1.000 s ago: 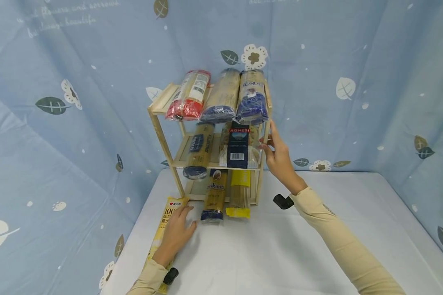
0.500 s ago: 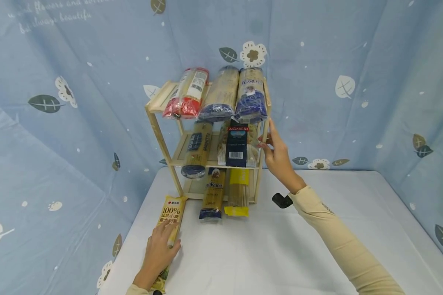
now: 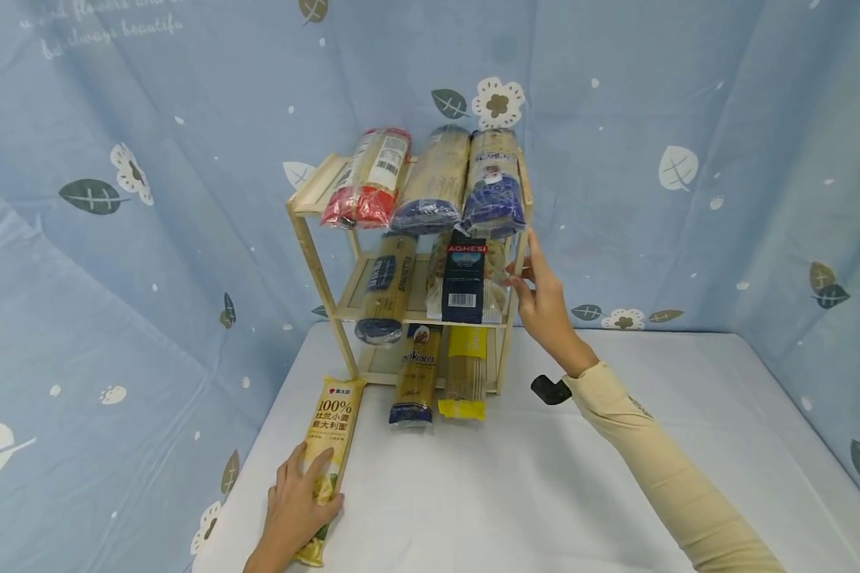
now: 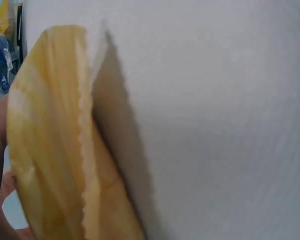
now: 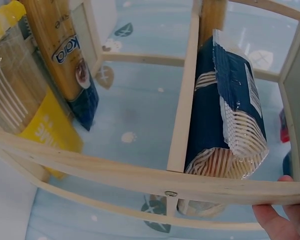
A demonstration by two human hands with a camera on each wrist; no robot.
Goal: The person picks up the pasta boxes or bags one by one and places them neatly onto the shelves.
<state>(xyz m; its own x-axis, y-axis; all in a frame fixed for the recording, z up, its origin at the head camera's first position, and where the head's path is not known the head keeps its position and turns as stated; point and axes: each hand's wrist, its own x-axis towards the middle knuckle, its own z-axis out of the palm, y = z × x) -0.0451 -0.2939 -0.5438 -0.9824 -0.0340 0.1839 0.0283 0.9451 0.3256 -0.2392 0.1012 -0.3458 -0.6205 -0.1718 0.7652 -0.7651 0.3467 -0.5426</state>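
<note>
A long yellow pasta packet (image 3: 334, 430) with Chinese lettering lies on the white table, left of the wooden rack's foot. My left hand (image 3: 294, 505) grips its near half, thumb at the right edge and fingers over the top and left side. In the left wrist view the near end of the packet (image 4: 55, 125) looks raised, with a shadow beside it. My right hand (image 3: 545, 306) holds the right upright of the three-tier wooden rack (image 3: 320, 278); in the right wrist view its fingers (image 5: 275, 222) bend round the wooden bar (image 5: 140, 175).
Three pasta packets, including a red one (image 3: 361, 179), lie on the top shelf. A spaghetti pack (image 3: 387, 290) and a dark-labelled Agnesi pack (image 3: 464, 278) share the middle. Below are a blue-ended pack (image 3: 417, 374) and a yellow-ended one (image 3: 466, 366). Blue patterned cloth surrounds the table (image 3: 616, 446).
My left hand has slid down the yellow pasta packet from its top end toward its near end, uncovering the printed front. The right hand stays on the rack's upright.
</note>
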